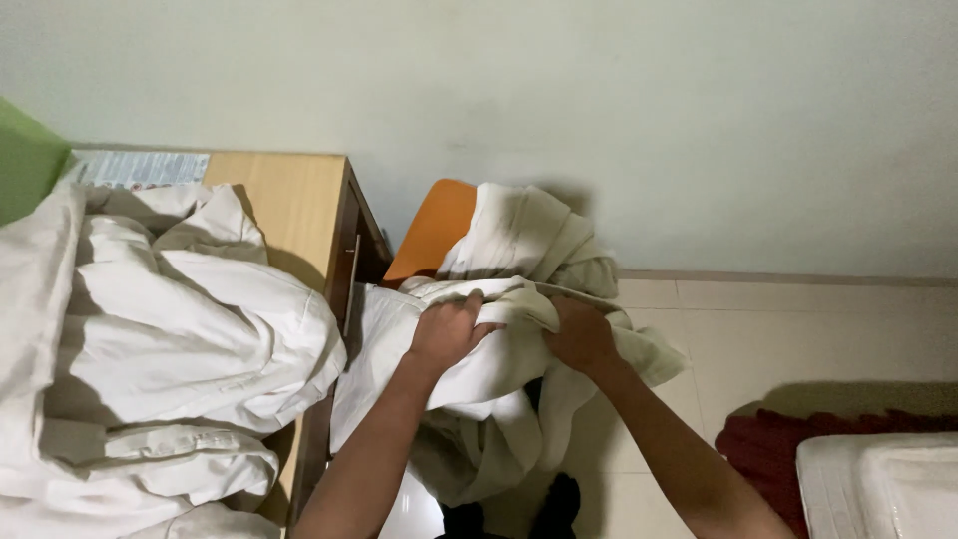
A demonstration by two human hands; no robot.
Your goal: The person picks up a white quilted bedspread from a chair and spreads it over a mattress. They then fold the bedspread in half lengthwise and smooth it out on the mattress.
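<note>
Both hands grip one cream-white sheet (519,329) bunched over the orange chair (434,230): left hand (449,329) and right hand (579,334) closed on its upper folds. The cloth is crumpled, no neat fold yet made. More white bedding (170,329) lies heaped on the table (289,200). The chair seat is hidden; the sheet's lower end is cut off, the mattress corner (878,479) partly out of view.

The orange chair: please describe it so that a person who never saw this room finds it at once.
Start at the wooden table against the pale wall. Right beside it stands the chair, mostly buried under cream cloth that both hands grip. Only its back shows, the one bright orange thing among the white laundry.
</note>
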